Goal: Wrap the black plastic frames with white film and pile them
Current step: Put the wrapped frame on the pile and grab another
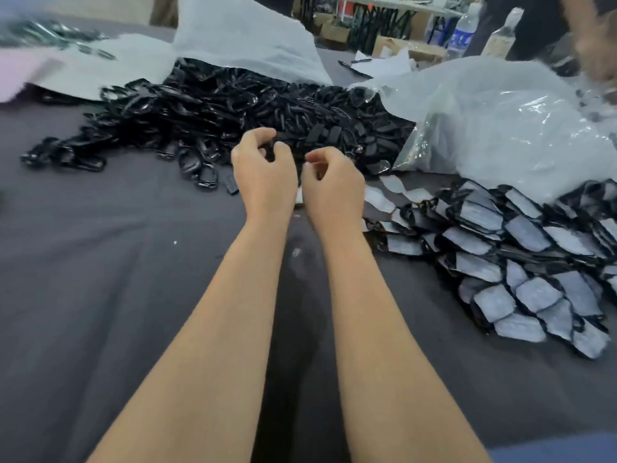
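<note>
A small black plastic frame (268,150) sits at the centre, gripped in the curled fingers (257,137) of the left hand (263,177). The right hand (334,190) beside it has its fingers (322,157) curled, thumb and forefinger nearly meeting; whether they pinch anything I cannot tell. At 12 o'clock a heap of loose black frames (233,108) lies at the mouth of a white foam bag (247,45). At 4 o'clock a pile of film-wrapped frames (521,262) lies on the grey cloth tabletop (117,262). At 2 o'clock a crumpled clear plastic bag (500,128) holds blurred white contents.
</note>
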`<state>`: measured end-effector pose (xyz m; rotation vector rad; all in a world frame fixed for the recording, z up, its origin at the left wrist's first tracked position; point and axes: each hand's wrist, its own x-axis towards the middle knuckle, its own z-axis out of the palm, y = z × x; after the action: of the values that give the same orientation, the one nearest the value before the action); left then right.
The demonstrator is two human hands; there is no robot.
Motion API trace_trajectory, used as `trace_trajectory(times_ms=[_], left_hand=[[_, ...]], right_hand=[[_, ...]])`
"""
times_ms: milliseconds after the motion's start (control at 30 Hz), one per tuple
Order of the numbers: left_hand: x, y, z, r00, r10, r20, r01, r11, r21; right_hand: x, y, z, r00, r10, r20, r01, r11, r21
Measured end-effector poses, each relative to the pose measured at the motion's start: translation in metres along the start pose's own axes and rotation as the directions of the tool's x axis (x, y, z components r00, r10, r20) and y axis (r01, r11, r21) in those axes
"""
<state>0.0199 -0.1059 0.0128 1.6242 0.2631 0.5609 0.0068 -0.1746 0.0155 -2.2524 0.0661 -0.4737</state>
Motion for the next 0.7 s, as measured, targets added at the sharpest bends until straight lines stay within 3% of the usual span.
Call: trace_trajectory(times_ms=[100,200,367,433,533,633,700], left_hand=[[0.029,-0.014,-0.044,0.981,-0.131,-0.147,0.125,0.991,-0.047],[0.050,-0.023,-0.076,0.927,-0.277,-0.252,0.243,0.957,-0.158],[0.066,-0.033,-0.097,0.882,-0.391,-0.264,0.319,0.906,-0.276],[0.067,-0.036,-0.097,0.880,-0.416,-0.229,0.346,0.892,-0.291],[0.068,-0.037,-0.097,0.892,-0.397,-0.215,0.345,0.906,-0.244],[0.071,-0.035,-0.096,0.914,-0.360,-0.189,0.329,0.928,-0.175],[0.071,-0.029,-0.092,0.935,-0.331,-0.128,0.309,0.937,-0.161]], right_hand=[[0.002,-0.026,0.046,0.975,-0.031,0.218,0.036,0.999,-0.019],[0.004,-0.044,0.088,0.942,-0.093,0.323,0.127,0.988,-0.084],[0.003,-0.057,0.134,0.870,-0.083,0.487,0.242,0.931,-0.274],[0.004,-0.058,0.142,0.878,-0.084,0.471,0.249,0.921,-0.300],[0.006,-0.059,0.145,0.938,-0.129,0.322,0.217,0.942,-0.255],[0.010,-0.060,0.134,0.976,-0.150,0.161,0.160,0.986,-0.052],[0.015,-0.062,0.121,0.971,-0.188,0.146,0.166,0.974,0.156]])
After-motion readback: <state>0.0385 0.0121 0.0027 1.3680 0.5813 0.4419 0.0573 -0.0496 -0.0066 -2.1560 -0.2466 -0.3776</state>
